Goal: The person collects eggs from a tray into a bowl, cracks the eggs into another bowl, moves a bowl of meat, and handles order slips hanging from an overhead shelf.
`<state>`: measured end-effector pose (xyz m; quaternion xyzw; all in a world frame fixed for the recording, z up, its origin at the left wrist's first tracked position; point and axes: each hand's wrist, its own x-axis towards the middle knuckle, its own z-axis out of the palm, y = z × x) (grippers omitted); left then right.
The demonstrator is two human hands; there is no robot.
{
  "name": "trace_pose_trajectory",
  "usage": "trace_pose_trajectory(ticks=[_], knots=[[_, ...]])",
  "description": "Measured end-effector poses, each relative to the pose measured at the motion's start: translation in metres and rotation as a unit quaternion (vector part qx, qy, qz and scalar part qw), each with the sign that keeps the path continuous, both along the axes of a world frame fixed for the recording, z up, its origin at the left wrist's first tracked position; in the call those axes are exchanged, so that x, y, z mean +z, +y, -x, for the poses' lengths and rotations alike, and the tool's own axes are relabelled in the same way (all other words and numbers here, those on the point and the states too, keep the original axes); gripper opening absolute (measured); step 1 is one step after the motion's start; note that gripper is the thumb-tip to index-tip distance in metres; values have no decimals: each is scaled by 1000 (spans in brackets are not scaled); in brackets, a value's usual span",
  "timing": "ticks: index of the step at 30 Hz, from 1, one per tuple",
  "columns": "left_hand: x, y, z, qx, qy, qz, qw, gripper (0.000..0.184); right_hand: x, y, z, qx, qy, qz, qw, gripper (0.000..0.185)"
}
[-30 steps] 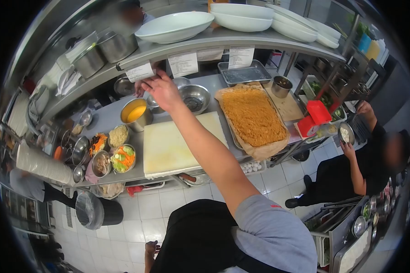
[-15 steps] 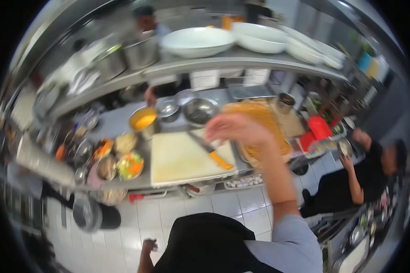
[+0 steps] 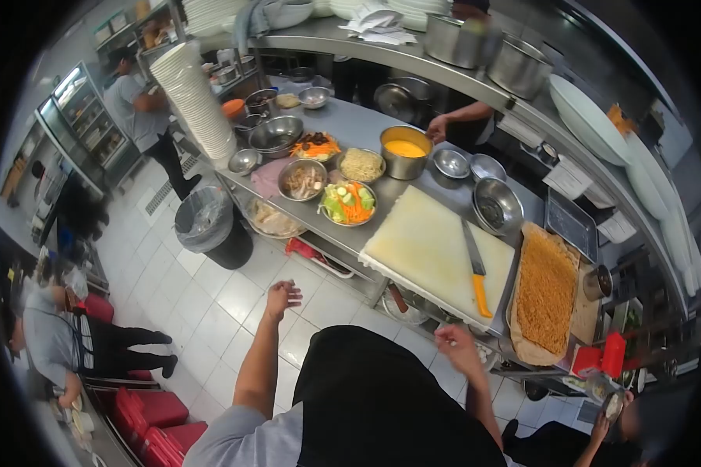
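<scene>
My left hand (image 3: pixel 283 298) hangs in the air over the tiled floor, fingers loosely bent and apart, with nothing in it. Just off the front edge of the counter is my right hand (image 3: pixel 459 348), its fingers loosely curled and apart; I see nothing in it. Nearest to it lies a knife (image 3: pixel 479 289) with a yellow handle, flat on a white cutting board (image 3: pixel 417 241). To the right of the board, a tray of orange-brown crumbs (image 3: pixel 547 292) rests on the counter. Bowls of cut vegetables (image 3: pixel 347 204) and noodles (image 3: pixel 361 165) stand left of the board.
Another person's hand (image 3: pixel 438 128) is by a pot of yellow liquid (image 3: pixel 405 152) across the counter. A black bin (image 3: pixel 214 226) and a tall stack of white containers (image 3: pixel 195 101) stand to the left. Co-workers stand at left and lower right. A metal shelf (image 3: pixel 366 45) runs overhead.
My view has swung to the left. My right hand has drawn back from above the cutting board towards my body, and my left hand has come up in front of me.
</scene>
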<state>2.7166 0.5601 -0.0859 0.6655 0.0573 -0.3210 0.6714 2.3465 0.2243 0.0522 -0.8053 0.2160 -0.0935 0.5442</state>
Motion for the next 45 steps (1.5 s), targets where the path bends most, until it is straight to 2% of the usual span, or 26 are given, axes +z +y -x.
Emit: trace_pose_trajectory(ticks=[1, 3, 4, 7, 9, 11, 13, 15, 17, 19, 21, 22, 23, 24, 25, 27, 28, 29, 32, 35, 37, 39, 41, 43, 45], knots=[[7, 2, -14, 35, -22, 16, 999, 32, -13, 11, -3, 5, -2, 1, 1000, 16], [24, 7, -46, 101, -76, 32, 991, 30, -28, 27, -15, -70, 34, -203, 976, 17], [40, 9, -62, 129, -121, 24, 984, 27, -26, 28, -25, -67, 27, -200, 977, 17], [101, 14, -113, 201, -252, 41, 946, 23, -25, 27, -56, -39, 60, -115, 991, 19], [149, 17, -147, 204, -308, 50, 928, 22, -29, 22, -85, 31, 124, 42, 991, 22], [209, 21, -178, 205, -365, 53, 907, 21, -25, 29, -119, 63, 110, 64, 990, 24], [280, 24, -206, 157, -452, 50, 877, 21, -13, 47, -158, 96, 106, 83, 986, 26], [350, 26, -241, 188, -561, 80, 802, 22, -5, 66, -200, 129, 130, 87, 979, 25], [406, 53, -308, 231, -654, 11, 720, 21, -10, 82, -235, 154, 147, 92, 973, 26], [465, 71, -357, 281, -742, -158, 587, 23, -1, 110, -262, 160, 128, 67, 977, 33], [489, 86, -433, 222, -837, -281, 414, 25, 9, 133, -279, 150, 133, 51, 978, 34], [496, 89, -466, 218, -838, -278, 416, 25, 11, 142, -284, 147, 146, 53, 977, 34], [499, 92, -495, 134, -821, -337, 440, 24, 13, 150, -288, 147, 161, 53, 975, 34], [498, 95, -515, 44, -794, -395, 461, 23, 17, 158, -292, 124, 223, 18, 967, 36], [502, 96, -524, 41, -792, -396, 463, 23, 15, 162, -294, 124, 226, 15, 966, 36], [515, 96, -539, -128, -690, -321, 637, 22, 9, 165, -291, 152, 265, 78, 949, 39], [521, 96, -542, -125, -718, -316, 608, 24, 9, 166, -291, 149, 271, 61, 949, 41], [530, 99, -545, -122, -716, -314, 611, 24, 10, 166, -294, 149, 273, 65, 948, 41], [553, 97, -537, -131, -685, -339, 632, 27, 13, 167, -298, 145, 272, 73, 948, 41], [565, 101, -538, -161, -689, -303, 638, 27, -2, 154, -305, 145, 209, 90, 963, 36], [573, 102, -536, -176, -636, -302, 688, 27, -9, 147, -313, 152, 210, 120, 958, 36], [588, 109, -534, -159, -633, -310, 691, 28, -17, 141, -322, 152, 206, 125, 958, 38], [599, 118, -534, -95, -652, -241, 713, 27, -24, 142, -326, 150, 215, 129, 956, 39], [604, 125, -547, -118, -644, -238, 717, 27, -17, 145, -339, 166, 201, 168, 951, 39], [604, 130, -555, -120, -659, -205, 714, 27, -11, 152, -351, 159, 210, 158, 952, 41]])
